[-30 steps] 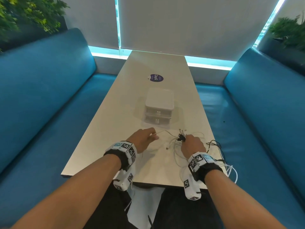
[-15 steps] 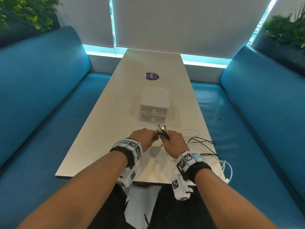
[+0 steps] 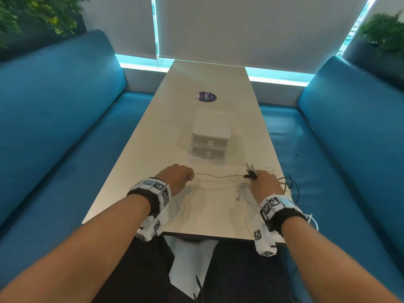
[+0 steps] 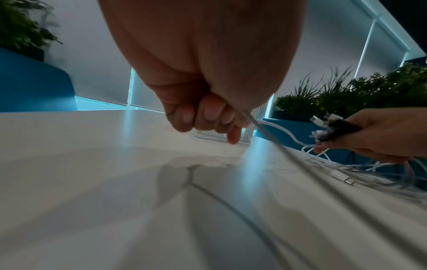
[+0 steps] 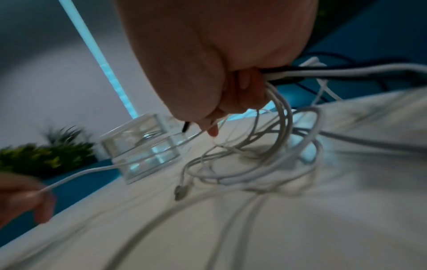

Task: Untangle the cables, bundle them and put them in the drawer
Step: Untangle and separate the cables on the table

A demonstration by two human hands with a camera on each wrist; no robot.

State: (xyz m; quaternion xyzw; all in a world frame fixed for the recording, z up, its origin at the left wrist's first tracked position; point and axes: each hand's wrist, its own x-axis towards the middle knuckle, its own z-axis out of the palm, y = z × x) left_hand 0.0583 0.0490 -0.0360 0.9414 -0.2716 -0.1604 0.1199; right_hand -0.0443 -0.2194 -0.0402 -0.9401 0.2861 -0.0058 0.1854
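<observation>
My left hand point(image 3: 178, 178) pinches a white cable point(image 3: 218, 176) that stretches across to my right hand point(image 3: 265, 182). The right hand grips a bunch of cable plugs point(image 3: 251, 171), black and white, sticking up out of the fist. In the left wrist view the curled fingers point(image 4: 208, 117) hold the cable point(image 4: 272, 144) and the plug bunch point(image 4: 330, 126) shows at the right. In the right wrist view loose white cable loops point(image 5: 254, 164) hang from the fist point(image 5: 231, 95) onto the table. A small translucent drawer unit point(image 3: 211, 136) with two shut drawers stands behind the hands.
The long white table point(image 3: 153, 149) runs between two blue benches point(image 3: 54, 127). More black and white cables point(image 3: 290, 189) trail over the table's right edge. A purple sticker point(image 3: 207, 97) lies beyond the drawer unit. Plants point(image 3: 32, 16) stand behind the benches.
The hands were together over the plug bunch half a second ago. They have now drawn apart, the left moving left and pulling one white cable out taut between them.
</observation>
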